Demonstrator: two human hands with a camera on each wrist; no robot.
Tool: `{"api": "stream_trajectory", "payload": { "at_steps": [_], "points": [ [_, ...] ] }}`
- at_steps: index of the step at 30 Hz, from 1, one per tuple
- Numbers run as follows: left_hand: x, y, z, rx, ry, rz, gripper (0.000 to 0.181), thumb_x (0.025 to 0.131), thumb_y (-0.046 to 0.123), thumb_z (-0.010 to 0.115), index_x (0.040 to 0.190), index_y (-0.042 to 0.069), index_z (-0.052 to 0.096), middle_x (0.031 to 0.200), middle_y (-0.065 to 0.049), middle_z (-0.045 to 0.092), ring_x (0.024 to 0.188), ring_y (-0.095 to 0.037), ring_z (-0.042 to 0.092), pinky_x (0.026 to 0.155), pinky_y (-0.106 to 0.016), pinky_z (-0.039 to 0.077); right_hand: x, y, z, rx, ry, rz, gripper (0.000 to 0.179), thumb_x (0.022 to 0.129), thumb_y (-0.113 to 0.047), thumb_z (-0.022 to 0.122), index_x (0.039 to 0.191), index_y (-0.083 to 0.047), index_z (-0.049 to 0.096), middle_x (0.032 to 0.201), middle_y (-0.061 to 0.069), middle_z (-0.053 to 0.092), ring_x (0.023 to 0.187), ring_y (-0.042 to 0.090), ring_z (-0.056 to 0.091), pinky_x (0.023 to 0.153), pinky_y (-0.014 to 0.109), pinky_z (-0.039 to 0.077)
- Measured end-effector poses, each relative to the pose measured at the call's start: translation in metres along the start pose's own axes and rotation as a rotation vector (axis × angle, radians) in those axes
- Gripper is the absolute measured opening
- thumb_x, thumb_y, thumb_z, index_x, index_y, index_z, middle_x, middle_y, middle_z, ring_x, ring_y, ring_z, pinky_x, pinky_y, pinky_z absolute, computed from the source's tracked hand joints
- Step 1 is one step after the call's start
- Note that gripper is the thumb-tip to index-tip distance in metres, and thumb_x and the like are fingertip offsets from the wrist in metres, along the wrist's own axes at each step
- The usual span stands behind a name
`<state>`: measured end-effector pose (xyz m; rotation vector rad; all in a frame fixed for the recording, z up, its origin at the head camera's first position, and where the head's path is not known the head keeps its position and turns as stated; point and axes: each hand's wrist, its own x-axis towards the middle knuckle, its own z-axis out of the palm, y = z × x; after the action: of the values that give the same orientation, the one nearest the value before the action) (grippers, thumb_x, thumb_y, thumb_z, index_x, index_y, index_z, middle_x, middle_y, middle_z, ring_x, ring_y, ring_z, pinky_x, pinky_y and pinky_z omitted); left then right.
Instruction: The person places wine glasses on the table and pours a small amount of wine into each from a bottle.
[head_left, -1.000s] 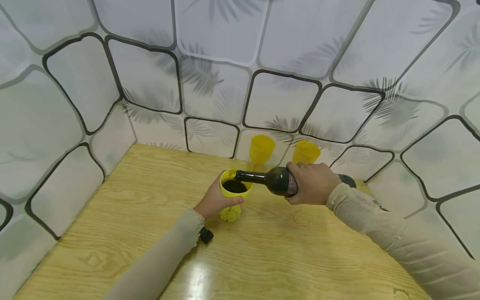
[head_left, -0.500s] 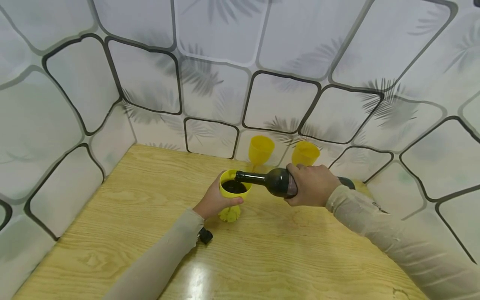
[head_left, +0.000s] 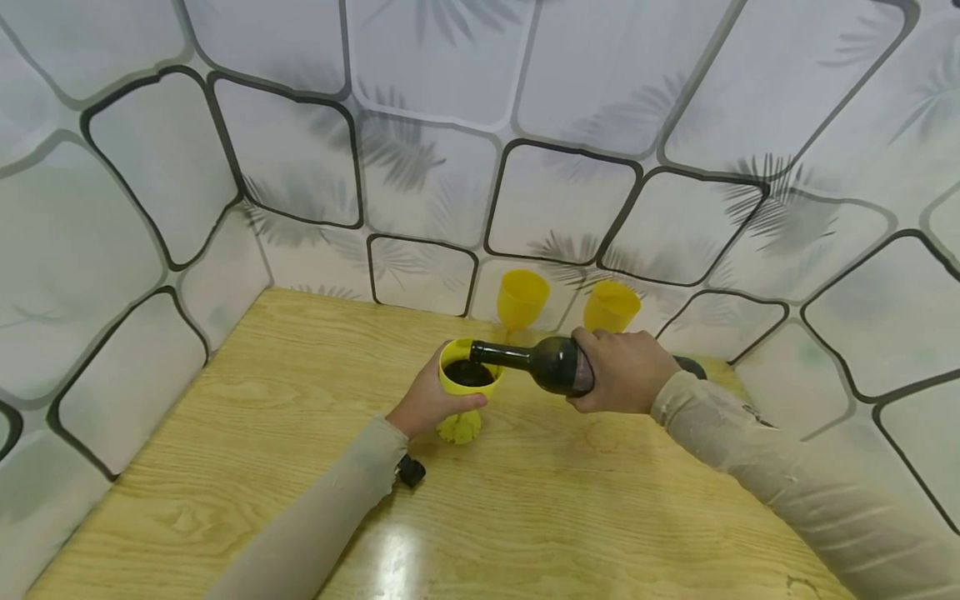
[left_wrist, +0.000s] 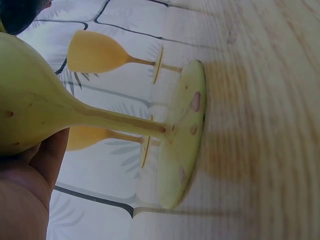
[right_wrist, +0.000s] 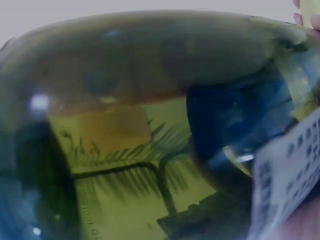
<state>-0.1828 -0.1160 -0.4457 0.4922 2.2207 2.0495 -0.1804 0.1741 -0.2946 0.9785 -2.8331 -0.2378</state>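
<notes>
A yellow goblet (head_left: 459,388) holds dark liquid (head_left: 468,374) in its bowl. My left hand (head_left: 426,402) grips that bowl from the left, thumb across its front. In the left wrist view the goblet's foot (left_wrist: 182,135) is on or just above the table; I cannot tell which. My right hand (head_left: 628,372) holds a dark green wine bottle (head_left: 553,364) round its body, lying nearly level. The bottle's mouth reaches over the goblet's right rim, inside the bowl. Close up in the right wrist view, the bottle (right_wrist: 150,60) fills the picture, with a white printed label (right_wrist: 287,175).
Two more yellow goblets stand at the back of the wooden table (head_left: 300,383), the left one (head_left: 522,297) behind the bottle neck, the right one (head_left: 611,307) partly hidden by my right hand. A patterned wall (head_left: 427,275) closes off the back and sides.
</notes>
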Motion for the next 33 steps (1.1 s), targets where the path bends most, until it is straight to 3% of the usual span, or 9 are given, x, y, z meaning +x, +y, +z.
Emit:
{"api": "stream_trajectory", "payload": {
  "at_steps": [12,33],
  "points": [
    [0.002,-0.004,0.0,0.001,-0.015,0.015,0.08,0.08,0.012,0.089,0.145,0.015,0.042,0.13,-0.009,0.058,0.113,-0.025,0.06,0.103,-0.046,0.051,0.001,0.0,0.007,0.02,-0.026,0.012,0.072,0.07,-0.06,0.084,0.115,-0.011,0.055,0.077,-0.001,0.062,0.057,0.014,0.055,0.052,0.038,0.051],
    [0.002,-0.008,-0.002,-0.025,-0.023,0.026,0.085,0.081,0.018,0.09,0.149,0.017,0.039,0.129,-0.01,0.058,0.109,-0.025,0.062,0.096,-0.041,0.054,0.008,-0.006,0.024,0.145,0.019,0.033,0.071,0.067,-0.06,0.085,0.113,-0.014,0.057,0.08,-0.003,0.066,0.06,0.011,0.058,0.053,0.037,0.053]
  ]
}}
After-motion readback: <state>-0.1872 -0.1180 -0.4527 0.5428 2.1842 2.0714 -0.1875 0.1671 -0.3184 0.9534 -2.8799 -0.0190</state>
